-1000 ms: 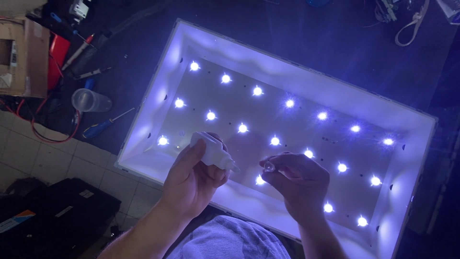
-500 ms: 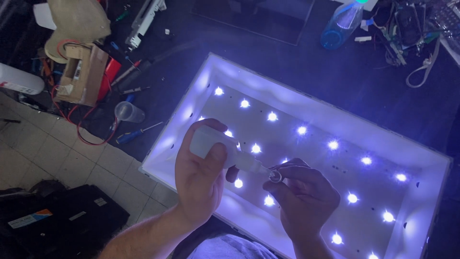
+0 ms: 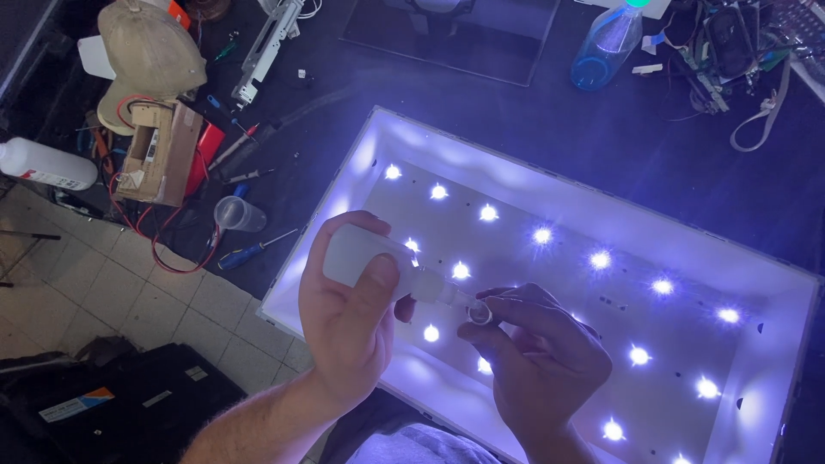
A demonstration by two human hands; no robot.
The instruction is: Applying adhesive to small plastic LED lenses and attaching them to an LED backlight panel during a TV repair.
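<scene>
My left hand (image 3: 348,331) grips a small white squeeze bottle (image 3: 357,253), tipped sideways with its nozzle pointing right. The nozzle tip meets a small clear round lens (image 3: 479,313) that my right hand (image 3: 541,365) pinches between thumb and fingers. Both hands hover over the near left part of a lit white backlight panel (image 3: 481,155), whose rows of bright LED points (image 3: 541,235) glow blue-white.
The panel lies on a dark work surface. To the left lie a clear plastic cup (image 3: 236,213), a blue-handled screwdriver (image 3: 249,252), a cardboard box (image 3: 163,150), red wires and a white bottle (image 3: 47,163). A blue plastic bottle (image 3: 606,47) and cables sit at the back right. Tiled floor shows at the lower left.
The bottle has tilted from upright to sideways and its nozzle has come to the lens in my right hand. The view has shifted, so the panel sits further right.
</scene>
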